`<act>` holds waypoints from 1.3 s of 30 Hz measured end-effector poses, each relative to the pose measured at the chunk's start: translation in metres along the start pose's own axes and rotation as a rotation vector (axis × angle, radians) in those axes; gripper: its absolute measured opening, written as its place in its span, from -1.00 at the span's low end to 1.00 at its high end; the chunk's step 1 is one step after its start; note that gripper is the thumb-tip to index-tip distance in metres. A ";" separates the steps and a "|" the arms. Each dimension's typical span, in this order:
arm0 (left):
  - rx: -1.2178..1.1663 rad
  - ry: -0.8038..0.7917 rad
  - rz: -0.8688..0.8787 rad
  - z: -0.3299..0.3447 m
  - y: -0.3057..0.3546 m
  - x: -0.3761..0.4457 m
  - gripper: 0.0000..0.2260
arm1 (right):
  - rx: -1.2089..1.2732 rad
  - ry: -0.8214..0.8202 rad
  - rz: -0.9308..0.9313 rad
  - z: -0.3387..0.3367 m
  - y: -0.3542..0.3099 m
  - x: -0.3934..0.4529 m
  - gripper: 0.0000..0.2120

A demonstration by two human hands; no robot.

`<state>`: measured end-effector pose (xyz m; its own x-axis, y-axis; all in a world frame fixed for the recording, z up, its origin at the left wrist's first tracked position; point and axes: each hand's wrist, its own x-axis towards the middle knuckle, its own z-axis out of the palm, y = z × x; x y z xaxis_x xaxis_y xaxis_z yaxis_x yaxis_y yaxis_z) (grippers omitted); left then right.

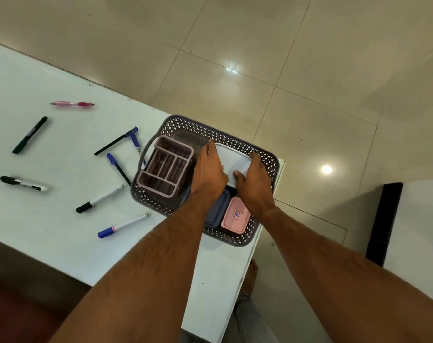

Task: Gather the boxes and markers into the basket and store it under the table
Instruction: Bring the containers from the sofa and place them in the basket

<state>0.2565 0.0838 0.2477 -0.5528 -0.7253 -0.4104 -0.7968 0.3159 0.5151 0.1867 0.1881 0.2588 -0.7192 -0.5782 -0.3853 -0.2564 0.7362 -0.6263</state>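
Note:
A grey perforated basket (265,154) sits at the table's right end. Inside it are a pink divided organiser (164,165), a white box (234,160), a blue box (220,209) and a pink box (236,215). My left hand (208,172) grips the white box on its left side. My right hand (253,180) grips its right side, thumb on the lid. Several markers and pens lie loose on the white table (62,219): a blue-capped marker (122,225), a black-capped marker (100,198), a black marker (23,183), a dark pen (30,135) and a pink pen (71,104).
More blue-capped pens (118,168) lie right beside the basket's left wall. The table's right edge runs just past the basket, with tiled floor (309,70) beyond. A black-edged white panel (383,224) stands at the right. My foot (250,276) shows below the table edge.

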 end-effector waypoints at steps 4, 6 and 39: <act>0.003 0.002 -0.010 -0.003 0.006 0.001 -0.17 | 0.000 -0.012 -0.008 0.000 0.001 0.002 -0.45; 0.014 0.027 -0.006 -0.003 0.008 -0.001 -0.13 | -0.008 -0.015 -0.022 0.002 0.001 0.002 -0.44; -0.231 0.106 0.308 -0.167 -0.162 -0.003 -0.53 | -0.015 0.604 -0.280 0.150 -0.193 -0.048 -0.66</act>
<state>0.4278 -0.0674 0.2916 -0.7195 -0.6809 -0.1368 -0.5154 0.3915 0.7623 0.3672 0.0214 0.2965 -0.8587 -0.4524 0.2406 -0.4915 0.5943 -0.6366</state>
